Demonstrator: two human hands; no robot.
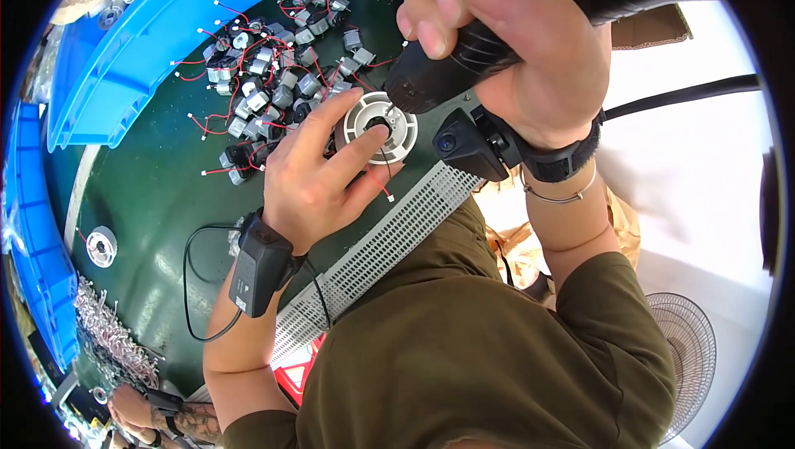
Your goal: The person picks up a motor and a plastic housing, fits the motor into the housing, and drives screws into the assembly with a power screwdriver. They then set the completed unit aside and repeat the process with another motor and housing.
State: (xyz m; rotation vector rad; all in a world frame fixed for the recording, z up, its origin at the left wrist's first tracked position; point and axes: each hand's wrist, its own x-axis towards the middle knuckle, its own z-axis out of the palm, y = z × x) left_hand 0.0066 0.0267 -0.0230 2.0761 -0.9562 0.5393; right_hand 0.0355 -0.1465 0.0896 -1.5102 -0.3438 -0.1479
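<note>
My left hand [310,180] steadies a round white plastic housing [404,144] on the green table, thumb and fingers curled about its rim and over its dark centre. A thin red wire with a small white plug hangs out beside my fingers. In my right hand [546,55] is a black electric screwdriver [455,68], tilted down to the left. Its bit meets the upper part of the housing near the centre; the screw there is too small to make out. Just beyond my left hand lies a heap of small grey motors [286,93] with red leads.
Blue plastic bins [124,60] edge the table at the far left. Another white housing [102,247] lies at the left, with a pile of pale wires [116,333] nearer. A perforated white strip [381,246] runs along the near edge. A co-worker's hand [130,406] shows lower left.
</note>
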